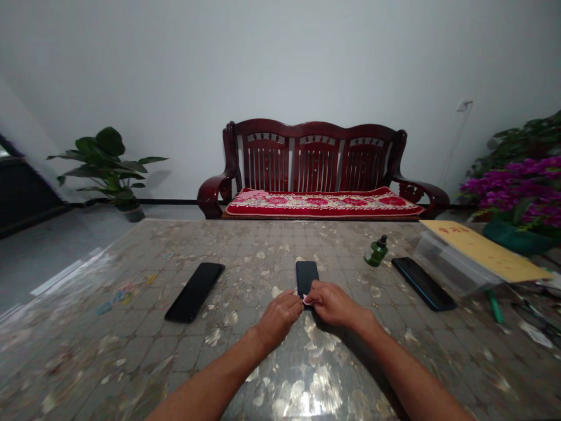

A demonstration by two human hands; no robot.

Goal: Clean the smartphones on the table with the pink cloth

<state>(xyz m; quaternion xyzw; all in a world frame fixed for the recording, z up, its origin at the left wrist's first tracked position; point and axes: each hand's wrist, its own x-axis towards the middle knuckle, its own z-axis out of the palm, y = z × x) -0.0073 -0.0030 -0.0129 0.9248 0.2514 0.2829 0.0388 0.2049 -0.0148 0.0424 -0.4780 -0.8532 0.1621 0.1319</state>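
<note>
A dark smartphone (307, 273) lies face up on the table in front of me. My right hand (332, 302) is closed on a small pinkish-white cloth (307, 300), pressed against the lower part of the screen. At the phone's lower left edge, the fingers of my left hand (281, 316) are bent together and grip the phone there. Both hands hide the phone's lower end. A larger black phone (195, 291) lies off to the left, and another dark phone (423, 283) rests to the right.
On the patterned table (245, 245) are a green spray bottle (377, 251), a clear plastic box (447, 263) under a yellow folder (486, 248), a green pen-like object (495, 306) and colourful bands (125, 292). A wooden bench (315, 131) stands beyond.
</note>
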